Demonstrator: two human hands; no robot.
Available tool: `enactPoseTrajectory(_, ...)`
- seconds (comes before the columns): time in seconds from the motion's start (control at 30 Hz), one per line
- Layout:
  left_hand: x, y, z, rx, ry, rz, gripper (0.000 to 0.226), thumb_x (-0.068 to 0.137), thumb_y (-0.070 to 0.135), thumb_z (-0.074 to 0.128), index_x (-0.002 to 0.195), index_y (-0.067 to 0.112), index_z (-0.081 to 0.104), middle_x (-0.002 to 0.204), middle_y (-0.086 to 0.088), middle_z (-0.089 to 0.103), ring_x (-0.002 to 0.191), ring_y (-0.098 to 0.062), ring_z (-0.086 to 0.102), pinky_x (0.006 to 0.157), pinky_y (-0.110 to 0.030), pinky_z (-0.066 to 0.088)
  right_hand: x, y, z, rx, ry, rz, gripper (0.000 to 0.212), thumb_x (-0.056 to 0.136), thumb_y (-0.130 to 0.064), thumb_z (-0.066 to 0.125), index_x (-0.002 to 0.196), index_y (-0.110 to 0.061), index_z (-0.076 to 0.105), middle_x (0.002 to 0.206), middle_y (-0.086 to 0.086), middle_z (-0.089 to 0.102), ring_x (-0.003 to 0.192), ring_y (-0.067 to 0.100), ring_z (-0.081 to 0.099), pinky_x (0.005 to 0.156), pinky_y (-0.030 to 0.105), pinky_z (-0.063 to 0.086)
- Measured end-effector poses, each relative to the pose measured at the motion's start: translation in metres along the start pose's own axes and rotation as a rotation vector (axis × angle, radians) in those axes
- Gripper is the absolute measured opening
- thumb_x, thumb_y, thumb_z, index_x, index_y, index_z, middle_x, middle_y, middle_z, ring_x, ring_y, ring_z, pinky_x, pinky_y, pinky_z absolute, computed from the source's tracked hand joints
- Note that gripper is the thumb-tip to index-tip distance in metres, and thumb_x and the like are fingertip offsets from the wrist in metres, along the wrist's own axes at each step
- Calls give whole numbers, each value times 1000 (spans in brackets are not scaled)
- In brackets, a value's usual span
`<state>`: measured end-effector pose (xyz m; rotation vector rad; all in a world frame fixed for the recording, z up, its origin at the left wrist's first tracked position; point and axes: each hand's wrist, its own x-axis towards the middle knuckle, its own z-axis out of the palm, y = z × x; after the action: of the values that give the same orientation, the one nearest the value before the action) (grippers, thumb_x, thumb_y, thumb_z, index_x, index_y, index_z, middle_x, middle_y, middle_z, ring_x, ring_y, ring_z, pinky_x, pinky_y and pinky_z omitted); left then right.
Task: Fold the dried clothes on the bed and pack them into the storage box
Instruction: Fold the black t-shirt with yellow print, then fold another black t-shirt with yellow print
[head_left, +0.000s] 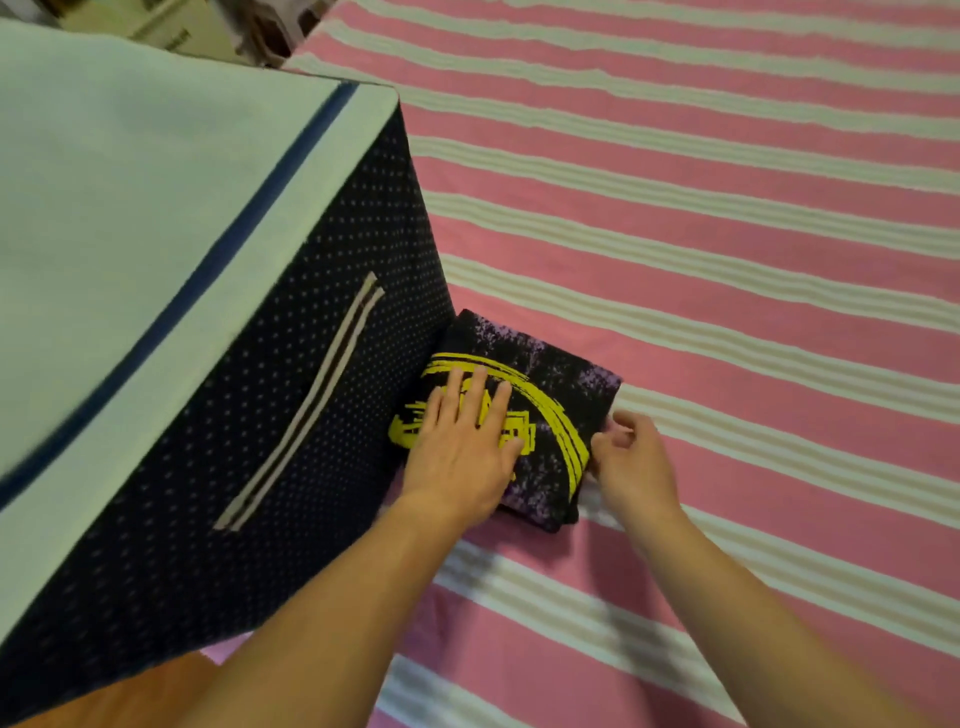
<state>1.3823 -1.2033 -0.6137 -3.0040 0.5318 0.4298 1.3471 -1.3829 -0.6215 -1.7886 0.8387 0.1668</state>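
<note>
Folded garment (524, 410), black with purple speckle and a yellow print, is laid on the bed (727, 260), its left edge tucked against the base of the storage box (291, 364). Left hand (462, 447) is laid flat on top of the garment, fingers (475, 395) straight and slightly spread, pressed onto the yellow print; nothing is gripped. Right hand (631, 457) is placed at the garment's right edge, fingers curled at that edge; contact with the fabric is seen at the fingertips, but whether a fold is actually pinched cannot be told. Storage box is dark navy with small pale dots and stands on the bed left of the garment; a pale double-strip handle (306, 400) is seen on its near side. A pale green lid panel (130, 208) with a dark blue band is seen across the box top, tilted toward the camera and blurred; the box interior is hidden by it, so contents cannot be told. Bed is covered by a pink sheet with cream stripes. A strip of orange-brown floor (130, 691) is seen at the lower left, below the box corner. Blurred clutter is seen at the top left, not identifiable.
</note>
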Motion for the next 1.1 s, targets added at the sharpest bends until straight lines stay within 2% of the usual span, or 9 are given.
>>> enactPoseTrajectory(0.1, 17, -11, 3, 43, 133, 113, 70, 99, 59, 30, 154, 16, 38, 170, -10, 6, 157, -30, -4, 126, -51, 6, -15, -12, 5, -369, 251, -519, 44, 94, -15, 54, 138, -11, 50, 136, 10, 49, 126, 29, 43, 109, 40, 34)
enactPoseTrajectory(0.17, 27, -17, 8, 32, 170, 163, 68, 95, 60, 30, 141, 15, 50, 169, -10, 11, 157, -29, 1, 126, -51, 10, -8, -14, 26, -589, 188, -713, 53, 98, -27, 47, 148, -12, 41, 153, 14, 38, 142, 35, 30, 119, 47, 26)
enactPoseTrajectory(0.23, 33, -23, 20, -78, 122, 140, 74, 94, 66, 24, 149, 19, 39, 171, -7, 2, 157, -25, -6, 126, -49, 6, 9, -1, 46, -773, 55, -647, 61, 102, -44, 32, 157, -18, 26, 165, 11, 18, 153, 34, 10, 124, 52, 14)
enactPoseTrajectory(0.33, 35, -22, 39, -204, 72, 99, 77, 94, 71, 12, 161, 35, 2, 170, -3, -13, 155, -22, -19, 126, -47, -4, 34, 27, 50, -854, -34, -586, 66, 102, -54, 16, 161, -23, 12, 169, 3, 5, 155, 25, -4, 124, 50, 12)
enactPoseTrajectory(0.5, 36, -12, 42, -114, 34, 54, 70, 98, 69, 11, 160, 42, -5, 168, -6, -20, 154, -27, -23, 125, -49, -8, 49, 25, 38, -948, -205, -584, 70, 99, -60, 8, 160, -28, 2, 169, 0, -3, 155, 24, -6, 125, 48, 7)
enactPoseTrajectory(0.63, 40, -5, 6, -31, -235, -17, 70, 101, 66, 14, 159, 37, -14, 165, -6, -28, 153, -29, -25, 124, -49, -8, 31, -4, 15, -1038, -329, -572, 64, 106, -47, 25, 161, -26, 0, 168, 2, -11, 154, 28, -12, 124, 51, 1)
enactPoseTrajectory(0.8, -4, 65, -57, 0, -249, -93, 69, 103, 40, 37, 162, 16, 10, 169, -15, 4, 156, -36, -1, 125, -50, 6, -42, 3, -96, -835, -315, -461, 64, 103, -27, 45, 160, -20, 16, 168, 8, 5, 154, 29, 4, 124, 40, 8)
enactPoseTrajectory(0.93, -61, 184, -96, -145, -374, 44, 52, 97, 29, 46, 147, 12, 40, 142, -15, 56, 131, -35, 51, 105, -42, 42, -103, 52, -247, -721, -234, -171, 60, 99, -17, 47, 156, -20, 29, 164, 11, 20, 150, 28, 20, 121, 35, 16)
enactPoseTrajectory(1.1, -97, 399, -151, -390, -527, 253, 46, 103, 33, 47, 146, 17, 50, 144, -9, 58, 122, -33, 60, 106, -44, 48, -158, 108, -483, -578, 103, 158, 52, 97, -14, 45, 149, -18, 43, 157, 7, 32, 139, 29, 40, 115, 36, 34)
